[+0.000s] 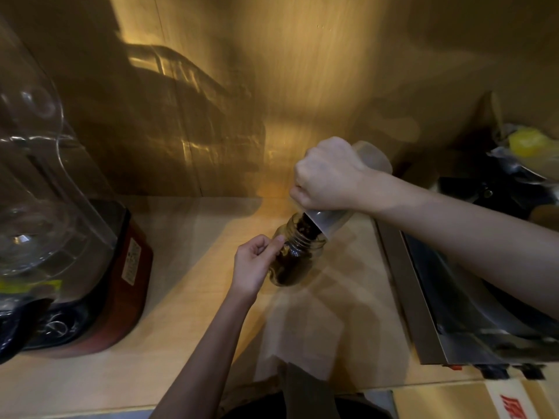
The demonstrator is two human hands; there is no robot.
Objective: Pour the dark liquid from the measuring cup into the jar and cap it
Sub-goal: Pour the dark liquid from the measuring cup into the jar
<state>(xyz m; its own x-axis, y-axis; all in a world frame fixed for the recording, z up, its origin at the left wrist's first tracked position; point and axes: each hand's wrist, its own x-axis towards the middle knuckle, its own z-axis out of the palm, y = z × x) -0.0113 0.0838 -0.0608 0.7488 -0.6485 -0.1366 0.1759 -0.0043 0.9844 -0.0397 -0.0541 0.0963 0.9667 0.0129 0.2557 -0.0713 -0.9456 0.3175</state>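
Note:
A clear jar (295, 264) with a threaded neck stands on the wooden counter (187, 297), partly filled with dark liquid. My left hand (255, 264) grips its left side at the neck. My right hand (326, 176) is closed around a translucent measuring cup (329, 220), tipped steeply down to the left. The cup's lip rests in the jar's mouth, and dark liquid with dark bits runs from it into the jar. No cap is in view.
A blender with a red base (127, 285) and a clear cover (39, 182) stands at the left. A steel appliance (453, 300) lies along the right, with a yellow item (526, 142) behind it. A wooden wall (302, 71) rises at the back.

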